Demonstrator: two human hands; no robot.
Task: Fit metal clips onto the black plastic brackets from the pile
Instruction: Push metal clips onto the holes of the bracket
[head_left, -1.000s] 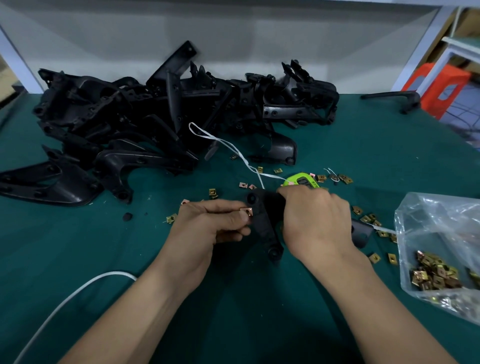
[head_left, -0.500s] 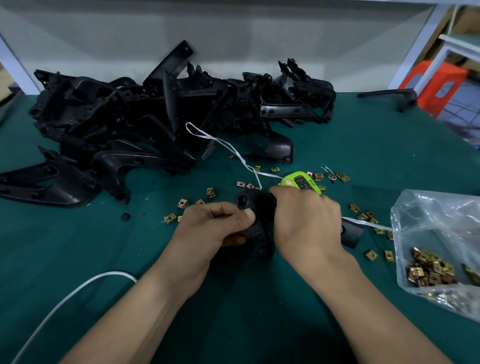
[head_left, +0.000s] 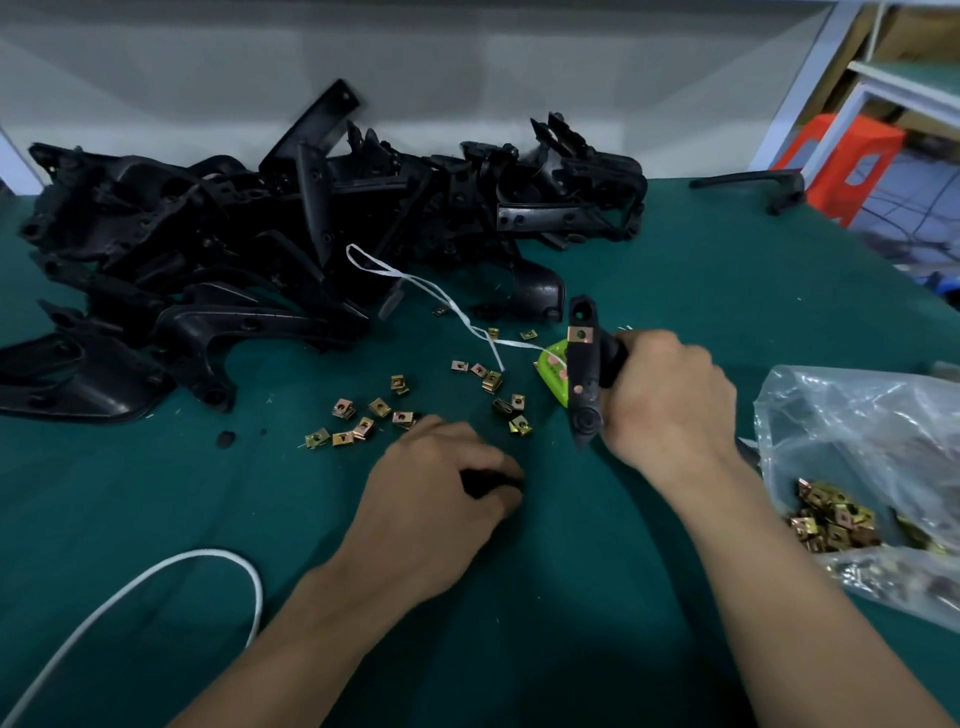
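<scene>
Gripping bracket (head_left: 581, 364) upright beside bag (head_left: 857, 415), right hand (head_left: 670, 400); left hand (head_left: 431, 488) curled on open cloth (head_left: 519, 623), hold unclear.

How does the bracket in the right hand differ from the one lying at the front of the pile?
The held bracket stands nearly upright in the right hand; the pile-front bracket lies on the green cloth. The held bracket carries copper-coloured clips; the pile-front bracket shows none. Both are black plastic with round holes.
</scene>
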